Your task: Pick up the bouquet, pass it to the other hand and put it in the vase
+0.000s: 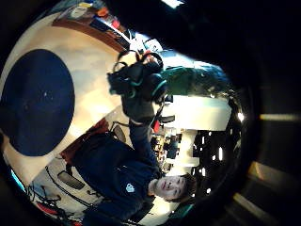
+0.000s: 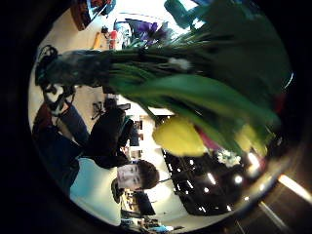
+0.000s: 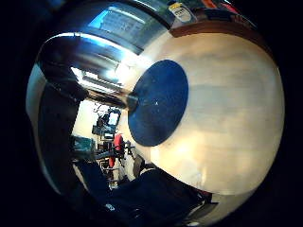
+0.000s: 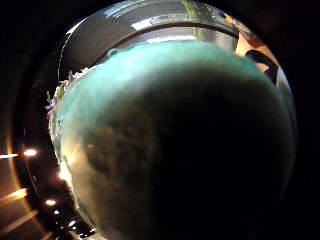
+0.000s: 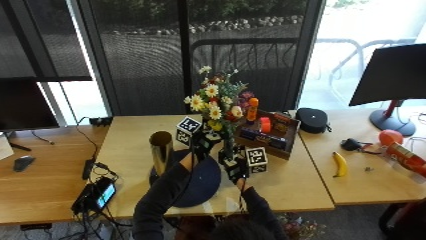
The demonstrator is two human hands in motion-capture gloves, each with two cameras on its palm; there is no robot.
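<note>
bouquet (image 5: 218, 102): upright, above table | gold vase (image 5: 160, 150): upright on blue mat

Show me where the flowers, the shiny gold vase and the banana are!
bouquet (image 5: 214, 102): outside view, on the daisy blooms at its top.
vase (image 5: 160, 150): outside view, on the middle of its gold wall.
banana (image 5: 340, 164): outside view, on the middle of the yellow fruit lying on the table.

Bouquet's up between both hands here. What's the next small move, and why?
Probably the left hand should take the stems just above the right hand, so the right can let go. The right hand grips the bouquet at its stem end, the left hand is right beside the stems, and the vase stands on the person's left, nearer that hand.
</note>
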